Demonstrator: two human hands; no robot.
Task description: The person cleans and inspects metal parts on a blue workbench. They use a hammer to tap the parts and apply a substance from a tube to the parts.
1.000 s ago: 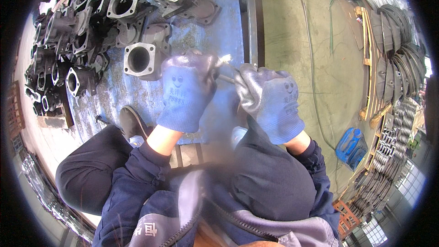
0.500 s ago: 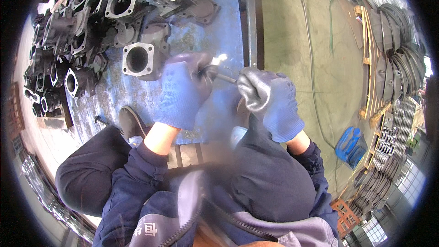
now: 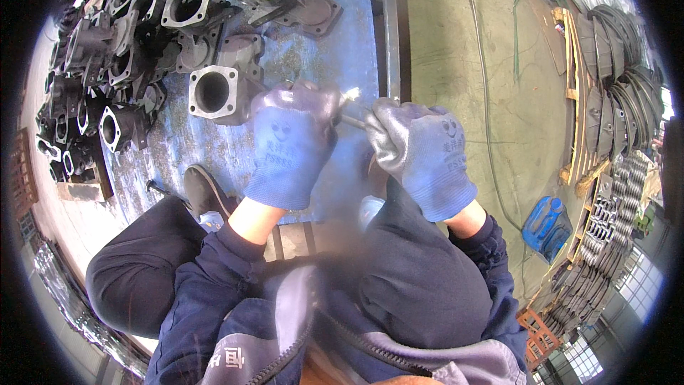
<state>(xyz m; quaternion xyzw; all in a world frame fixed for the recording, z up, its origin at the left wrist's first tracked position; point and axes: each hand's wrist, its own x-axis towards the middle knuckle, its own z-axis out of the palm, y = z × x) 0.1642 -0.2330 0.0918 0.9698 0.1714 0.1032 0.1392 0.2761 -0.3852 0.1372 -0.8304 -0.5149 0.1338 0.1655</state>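
Note:
Both my hands wear blue knit gloves with grey coated palms. My left hand (image 3: pixel 293 139) is closed in a fist over the blue worktop (image 3: pixel 171 150). My right hand (image 3: pixel 420 153) is closed too, near the worktop's right edge. A thin grey metal rod (image 3: pixel 353 122) spans the gap between the fists, its ends hidden inside them. Beyond it shows a bright shiny spot whose nature I cannot make out. Just left of my left hand stands a dark metal casting (image 3: pixel 233 80), its square flange face pale around a round bore.
Several similar flanged castings (image 3: pixel 187 23) are heaped at the far left. A metal rail (image 3: pixel 392 36) edges the worktop. On the greenish floor to the right are a cable (image 3: pixel 486 107), a blue plastic jug (image 3: pixel 547 228), a wooden pallet (image 3: pixel 572 100) and stacked dark metal parts (image 3: pixel 602 50).
My left hand has turned so that its back faces up more, and the right hand has rolled slightly the same way. Both stay closed around the rod.

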